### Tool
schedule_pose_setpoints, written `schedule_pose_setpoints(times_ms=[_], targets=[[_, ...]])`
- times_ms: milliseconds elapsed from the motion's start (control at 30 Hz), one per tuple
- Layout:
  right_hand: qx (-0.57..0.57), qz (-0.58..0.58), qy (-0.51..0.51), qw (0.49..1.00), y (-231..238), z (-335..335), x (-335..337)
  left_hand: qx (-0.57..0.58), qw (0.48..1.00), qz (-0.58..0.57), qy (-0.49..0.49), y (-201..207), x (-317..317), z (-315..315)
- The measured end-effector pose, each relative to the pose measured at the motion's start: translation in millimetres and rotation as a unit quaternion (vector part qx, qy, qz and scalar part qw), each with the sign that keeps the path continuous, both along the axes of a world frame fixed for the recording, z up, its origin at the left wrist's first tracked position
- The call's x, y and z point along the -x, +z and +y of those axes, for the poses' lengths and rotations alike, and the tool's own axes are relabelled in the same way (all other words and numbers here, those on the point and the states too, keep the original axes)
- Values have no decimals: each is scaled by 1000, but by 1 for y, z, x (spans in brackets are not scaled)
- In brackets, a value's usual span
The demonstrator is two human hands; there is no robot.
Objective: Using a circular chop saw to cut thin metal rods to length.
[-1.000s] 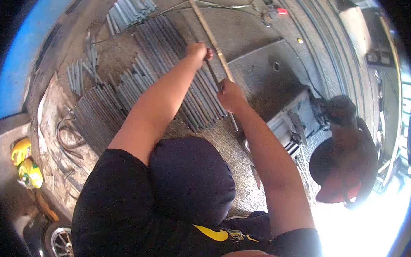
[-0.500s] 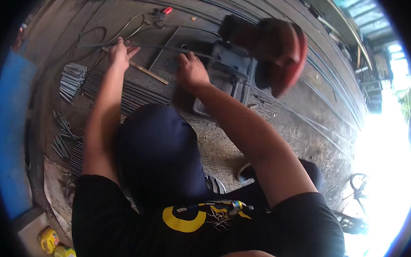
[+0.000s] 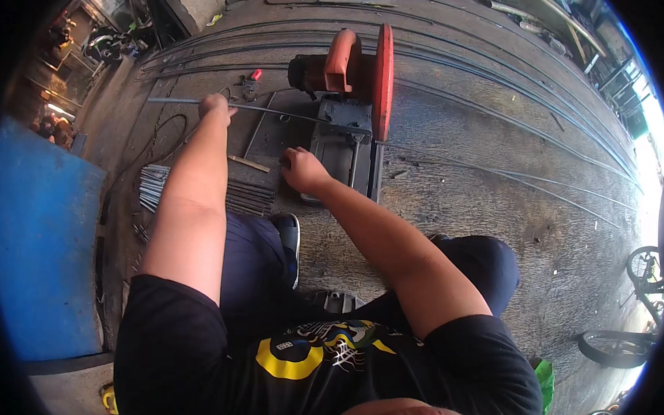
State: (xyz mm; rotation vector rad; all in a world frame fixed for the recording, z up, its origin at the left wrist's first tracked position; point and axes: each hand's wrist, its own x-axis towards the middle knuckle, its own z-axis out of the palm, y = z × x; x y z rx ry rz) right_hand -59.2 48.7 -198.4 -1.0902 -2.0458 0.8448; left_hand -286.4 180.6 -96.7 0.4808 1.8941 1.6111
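Note:
My left hand (image 3: 215, 107) is closed around a long thin metal rod (image 3: 277, 113) that runs rightward into the cut-off saw (image 3: 348, 114). The rod's free left end sticks out past my fist. The saw has a red handle and a red blade guard (image 3: 384, 81). My right hand (image 3: 304, 171) is at the near left side of the saw's base, its fingers curled. Whatever those fingers hold, if anything, is a small dark thing hidden by the hand. A flat wooden strip (image 3: 249, 163) lies on the floor between my hands.
Cut rods (image 3: 248, 197) lie in bundles beside my left leg. Red-handled pliers (image 3: 252, 79) rest beyond the rod. Long bars (image 3: 489, 107) stretch across the floor behind and right of the saw. A blue panel (image 3: 42, 241) stands at the left, a bicycle (image 3: 627, 342) at the right.
The view has tilted upward. My left hand, its fingers spread before, has closed on the rod. My right hand has moved from beside the rod nearer to me, by the saw's base.

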Motion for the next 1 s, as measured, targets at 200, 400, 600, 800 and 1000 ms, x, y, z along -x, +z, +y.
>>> schedule_pose_setpoints(times_ms=[200,400,600,800,1000], targets=[[41,-3,-27,999,-38,0,-24,27,995,-91,17,-55,-9,26],[133,-15,-108,985,-72,-5,-74,46,988,-147,8,-114,-2,58],[222,-38,-202,953,-134,-4,-131,91,976,-199,-22,-168,1,77],[334,43,-504,795,-220,35,-241,85,961,-240,-106,-230,-9,83],[448,181,-539,690,-225,111,-314,137,946,-241,-171,-283,3,112]])
